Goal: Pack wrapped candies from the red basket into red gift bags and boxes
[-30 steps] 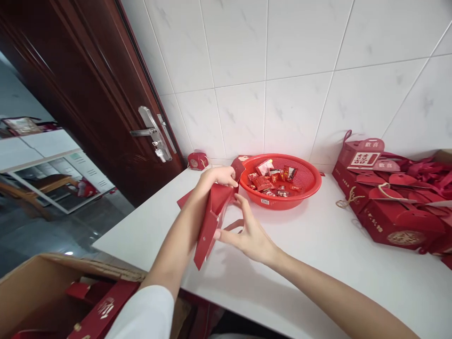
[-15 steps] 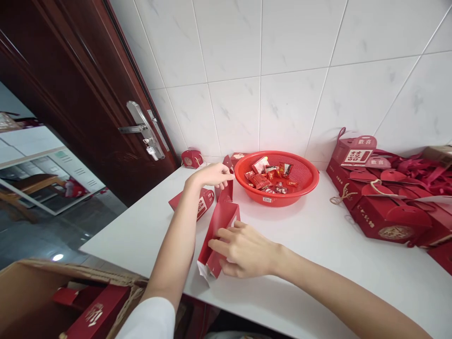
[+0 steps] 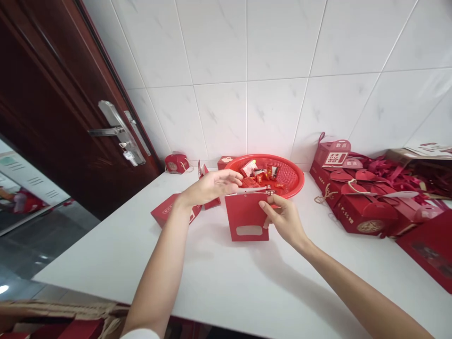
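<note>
My right hand grips the right side of a red cardboard box between thumb and fingers. The box stands upright over the white table, showing a rounded pale window near its bottom and a white-edged top. Close to its upper left edge is my left hand, fingers stretched out and holding nothing; whether the fingertips touch the box I cannot tell. Behind the box sits a red plastic basket with wrapped candies in it. A second red box lies partly behind my left forearm.
Several red gift boxes and pink-red ribbons fill the right of the table. A small red box stands by the tiled wall. Below the left front edge is an open cardboard carton; a brown door stands left.
The red box that lay open near the front edge is now upright and farther back, in my right hand. My left hand has come to its top edge. The view has shifted right.
</note>
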The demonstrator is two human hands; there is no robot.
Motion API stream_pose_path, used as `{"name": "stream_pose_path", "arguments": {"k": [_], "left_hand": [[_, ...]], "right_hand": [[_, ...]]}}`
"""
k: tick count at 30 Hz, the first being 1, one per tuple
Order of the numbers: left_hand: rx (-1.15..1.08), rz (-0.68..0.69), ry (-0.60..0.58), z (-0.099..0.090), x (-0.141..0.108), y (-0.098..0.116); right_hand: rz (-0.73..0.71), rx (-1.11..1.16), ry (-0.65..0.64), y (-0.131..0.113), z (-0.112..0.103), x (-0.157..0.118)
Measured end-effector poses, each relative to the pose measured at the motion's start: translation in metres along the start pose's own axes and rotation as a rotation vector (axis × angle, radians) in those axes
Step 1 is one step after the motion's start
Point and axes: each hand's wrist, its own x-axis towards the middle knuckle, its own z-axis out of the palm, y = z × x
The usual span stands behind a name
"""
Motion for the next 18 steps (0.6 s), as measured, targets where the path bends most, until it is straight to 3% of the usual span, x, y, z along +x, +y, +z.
{"name": "stream_pose_path", "arguments": {"k": [6, 10, 13, 18], "left_hand": [[0.071, -0.109, 0.011, 0.021, 0.016, -0.01], [0.009, -0.095, -0.06, 0.018, 0.019, -0.02], [0.023, -0.096, -0.002, 0.016, 0.024, -0.023], [0.114, -0.219, -0.073, 0.02, 0.036, -0.027]], "right_hand": [[0.06, 0.032, 0.004, 0.019, 0.004, -0.012], [0.075, 0.005, -0.007, 0.02, 0.005, -0.011], [0.048, -0.006, -0.021, 0.021, 0.006, -0.008], [-0.035, -0.119, -0.158, 0.01, -0.01, 0.002]]}}
